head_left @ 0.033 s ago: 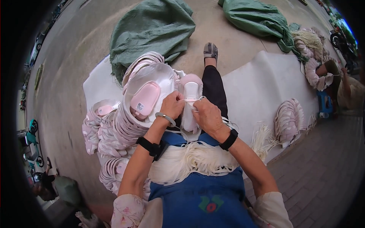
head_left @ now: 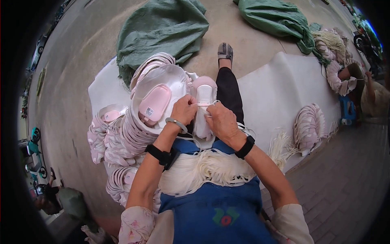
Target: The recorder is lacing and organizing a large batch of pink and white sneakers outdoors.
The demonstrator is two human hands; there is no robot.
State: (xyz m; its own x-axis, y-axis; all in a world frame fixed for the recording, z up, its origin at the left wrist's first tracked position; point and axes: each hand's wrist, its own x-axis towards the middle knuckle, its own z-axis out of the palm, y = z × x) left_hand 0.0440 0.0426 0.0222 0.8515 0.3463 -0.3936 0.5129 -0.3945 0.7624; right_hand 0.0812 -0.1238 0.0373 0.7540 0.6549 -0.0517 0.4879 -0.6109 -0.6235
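Between my hands lies a pink and white shoe upper, its toe pointing away from me. My left hand is closed at its left edge, fingertips pinching a white shoelace that crosses the upper. On the other side, my right hand pinches the same lace with bent fingers; the exact grip is partly hidden. A thick bundle of cream laces rests across my lap on a blue apron. Just left of my left hand, a stack of nested shoe uppers shows a pink insole on top.
More stacked uppers lie at the left, and another stack sits on the white sheet at right. Loose laces are beside it. Green sacks lie ahead. Another person sits at far right near a blue stool.
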